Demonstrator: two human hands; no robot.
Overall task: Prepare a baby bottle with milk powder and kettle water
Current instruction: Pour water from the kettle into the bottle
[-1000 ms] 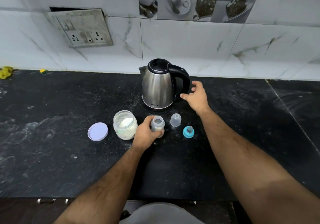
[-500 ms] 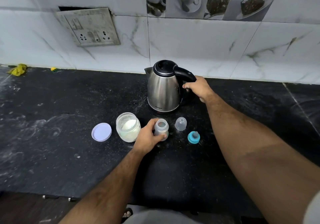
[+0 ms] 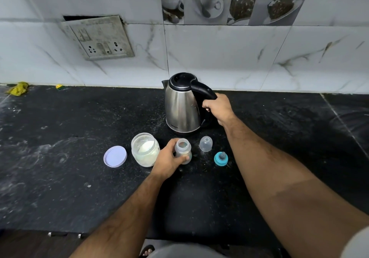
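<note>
Small clear plastic baby bottle [image 3: 183,151] is standing uncapped on the black bench [image 3: 60,158], left hand [image 3: 169,163] fingers clamping it steady for pouring while right hand [image 3: 218,107] fingers are gripping the steel kettle [image 3: 182,106] handle.

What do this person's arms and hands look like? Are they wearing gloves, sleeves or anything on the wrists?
Both hands are bare: no gloves, rings, watch or bands show on the left hand or the right hand. Both forearms are bare and hairy. The only clothing on an arm is the edge of a light grey sleeve at the right upper arm, in the frame's bottom right corner.
</note>
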